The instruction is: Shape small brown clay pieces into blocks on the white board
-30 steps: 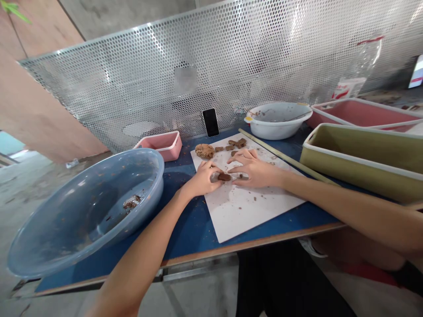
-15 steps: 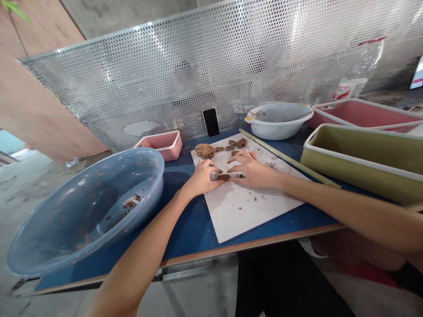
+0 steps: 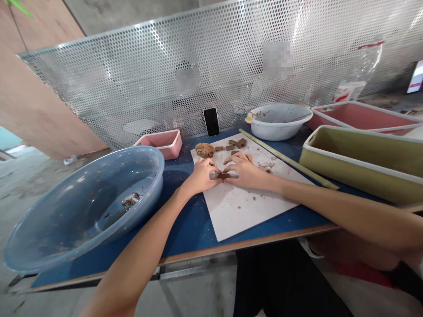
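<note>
My left hand [image 3: 202,177] and my right hand [image 3: 247,172] meet over a white board [image 3: 238,218]. Between their fingertips is a small brown clay piece [image 3: 224,175], pinched from both sides and partly covered by the fingers. The fingers of both hands are curled inward. Just beyond my left hand sits a rough brown clay lump [image 3: 205,150]. Several small clay blocks [image 3: 230,147] lie along the far side of the board, one partly behind my right hand. Crumbs are scattered over the board.
To the left stands a big blue basin [image 3: 82,246], a small pink tub [image 3: 172,152] behind it. A phone [image 3: 211,122] leans on the perforated metal screen [image 3: 139,83]. Rightward are a bamboo-coloured stick [image 3: 287,157], a white basin [image 3: 276,131], an olive planter [image 3: 350,165] and a pink planter [image 3: 320,119].
My right hand has moved slightly left, and its fingers have closed in on the clay piece. My left hand stays nearly in place. The camera has shifted a little.
</note>
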Demonstrator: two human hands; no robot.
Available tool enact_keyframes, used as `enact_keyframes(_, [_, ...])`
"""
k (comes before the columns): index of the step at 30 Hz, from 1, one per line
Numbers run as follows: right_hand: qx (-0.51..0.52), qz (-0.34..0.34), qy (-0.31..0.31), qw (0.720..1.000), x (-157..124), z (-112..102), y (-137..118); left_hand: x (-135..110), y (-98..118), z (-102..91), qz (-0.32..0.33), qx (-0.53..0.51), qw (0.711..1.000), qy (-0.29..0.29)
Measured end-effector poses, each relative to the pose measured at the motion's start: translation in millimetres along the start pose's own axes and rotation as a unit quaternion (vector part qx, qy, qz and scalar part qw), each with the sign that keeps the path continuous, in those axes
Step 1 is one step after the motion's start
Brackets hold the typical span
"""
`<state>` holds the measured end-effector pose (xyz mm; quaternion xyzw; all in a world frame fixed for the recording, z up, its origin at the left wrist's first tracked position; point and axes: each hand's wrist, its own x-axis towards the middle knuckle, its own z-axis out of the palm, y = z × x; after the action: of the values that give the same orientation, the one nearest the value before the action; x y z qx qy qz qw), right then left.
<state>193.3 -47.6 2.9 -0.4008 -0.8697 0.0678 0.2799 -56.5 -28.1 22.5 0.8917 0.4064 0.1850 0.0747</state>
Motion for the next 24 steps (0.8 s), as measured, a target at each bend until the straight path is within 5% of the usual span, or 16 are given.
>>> enact_keyframes(24, [-0.009, 0.001, 0.015, 1.000, 3.1, 2.9, 1.1, 0.5, 0.5, -4.2, 0.006, -0.002, 1.000, -0.007])
